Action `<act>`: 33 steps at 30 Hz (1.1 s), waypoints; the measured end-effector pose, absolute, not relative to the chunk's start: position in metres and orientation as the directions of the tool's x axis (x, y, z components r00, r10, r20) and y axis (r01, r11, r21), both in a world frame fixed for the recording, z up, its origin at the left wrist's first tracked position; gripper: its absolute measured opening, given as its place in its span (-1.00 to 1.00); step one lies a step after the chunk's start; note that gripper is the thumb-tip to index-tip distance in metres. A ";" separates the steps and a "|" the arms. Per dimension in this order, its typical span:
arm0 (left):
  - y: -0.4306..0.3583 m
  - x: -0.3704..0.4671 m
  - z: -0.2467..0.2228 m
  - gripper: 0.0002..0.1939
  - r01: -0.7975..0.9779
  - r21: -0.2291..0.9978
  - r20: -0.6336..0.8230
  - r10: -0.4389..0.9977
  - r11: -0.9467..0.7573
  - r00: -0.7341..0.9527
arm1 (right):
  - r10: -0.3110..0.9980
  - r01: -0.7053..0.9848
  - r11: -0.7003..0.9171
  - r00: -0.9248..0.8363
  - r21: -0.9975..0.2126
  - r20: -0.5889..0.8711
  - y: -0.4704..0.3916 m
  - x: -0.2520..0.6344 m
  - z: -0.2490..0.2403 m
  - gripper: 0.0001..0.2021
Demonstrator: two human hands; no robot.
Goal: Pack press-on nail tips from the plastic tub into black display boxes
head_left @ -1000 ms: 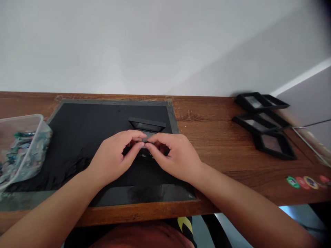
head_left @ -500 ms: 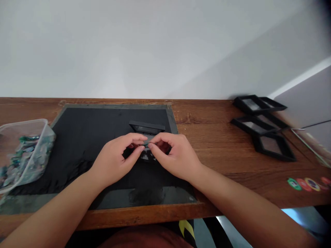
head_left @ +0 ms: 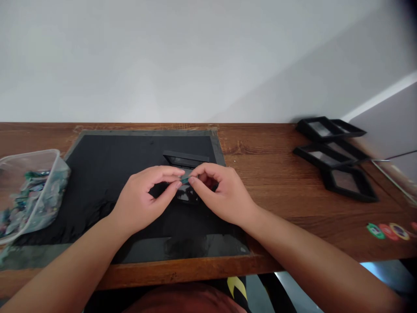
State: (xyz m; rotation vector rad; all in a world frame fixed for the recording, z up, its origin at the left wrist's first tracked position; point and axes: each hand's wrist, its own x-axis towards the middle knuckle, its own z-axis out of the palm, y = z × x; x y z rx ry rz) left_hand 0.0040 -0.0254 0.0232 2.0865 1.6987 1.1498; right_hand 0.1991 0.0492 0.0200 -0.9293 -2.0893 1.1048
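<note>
Fingertips of my left hand (head_left: 140,195) and my right hand (head_left: 224,193) meet over an open black case. Pinched between them is a small thin green piece (head_left: 185,179), mostly covered by the fingers. The case's raised lid (head_left: 185,158) leans back behind the hands. Its glossy, reflective base (head_left: 187,194) shows below the fingertips. Both hands have thumb against index finger, and the case rests on a black mat (head_left: 137,152).
A clear plastic tub (head_left: 48,187) of small green and whitish pieces stands at the left. Several black window-fronted frames or cases (head_left: 345,180) lie at the right on the wooden table (head_left: 260,174). Round coloured badges (head_left: 376,231) lie near the right front edge.
My left hand's fingertips have drawn slightly left from the right hand's, showing more of the green piece. The view has shifted a little.
</note>
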 end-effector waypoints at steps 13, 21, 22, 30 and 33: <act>-0.024 0.001 0.022 -0.80 0.738 0.571 0.464 0.883 -0.358 0.070 | 0.806 0.260 0.356 -0.571 -0.898 0.154 0.047 0.199 0.017 -0.89; -0.026 0.001 0.026 -0.82 0.740 0.587 0.452 0.891 -0.328 0.036 | 0.790 0.229 0.343 -0.596 -0.911 0.147 0.047 0.199 0.019 -0.88; -0.026 0.002 0.026 -0.83 0.740 0.590 0.451 0.892 -0.322 0.029 | 0.791 0.227 0.334 -0.595 -0.915 0.142 0.047 0.199 0.019 -0.88; -0.023 0.001 0.024 -0.84 0.734 0.607 0.430 0.903 -0.304 0.019 | 0.779 0.235 0.337 -0.613 -0.912 0.130 0.047 0.199 0.018 -0.88; -0.022 0.001 0.023 -0.85 0.728 0.615 0.427 0.904 -0.303 0.016 | 0.771 0.243 0.350 -0.623 -0.904 0.131 0.047 0.199 0.018 -0.88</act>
